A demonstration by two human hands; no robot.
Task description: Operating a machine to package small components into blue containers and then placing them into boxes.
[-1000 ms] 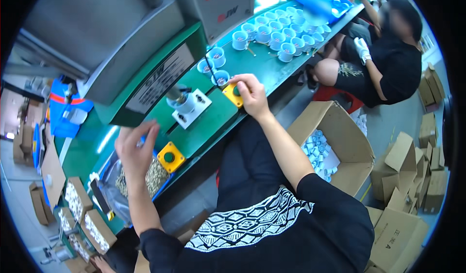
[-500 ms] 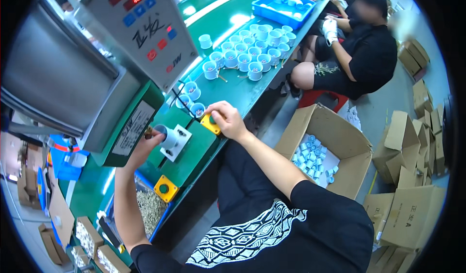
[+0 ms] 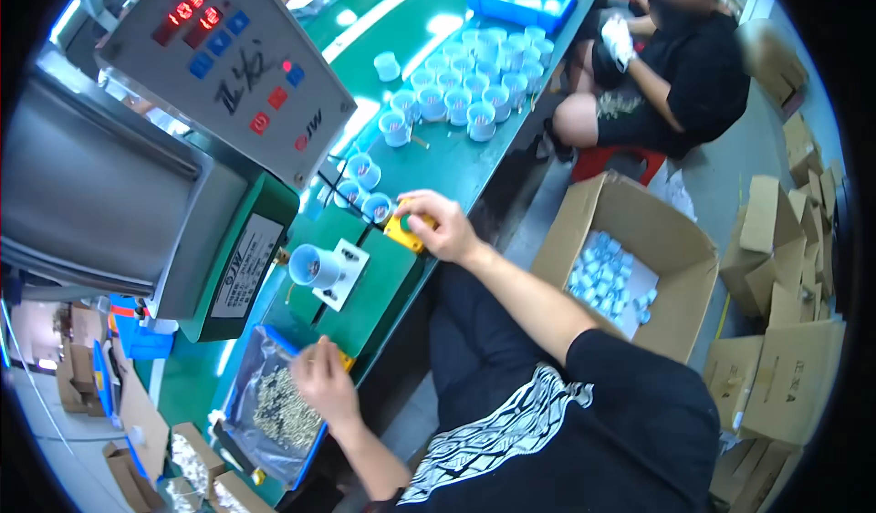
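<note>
My right hand (image 3: 440, 224) curls over a yellow button box (image 3: 399, 234) with a green button at the bench edge. My left hand (image 3: 324, 381) hovers at the near yellow button box (image 3: 347, 360), mostly covering it. Its fingers are bunched and slightly blurred, so whether they hold anything is unclear. A light-blue cup (image 3: 315, 265) lies on its side against a white metal fixture (image 3: 342, 274), its mouth facing the press (image 3: 233, 258). Neither hand touches the cup. Behind the fixture stand a few light-blue cups (image 3: 363, 172) with small bits inside.
A grey control panel (image 3: 228, 66) with red digits leans over the bench. Many cups (image 3: 456, 103) stand farther along, before a blue tray (image 3: 525, 2). A bin of small metal parts (image 3: 283, 408) sits near left. A carton (image 3: 680, 285) holds light-blue pieces; a seated co-worker (image 3: 675, 66) is beyond.
My left hand has let go of the cup at the fixture and moved down toward the near button box. My right hand stays on the other box. The view has shifted slightly.
</note>
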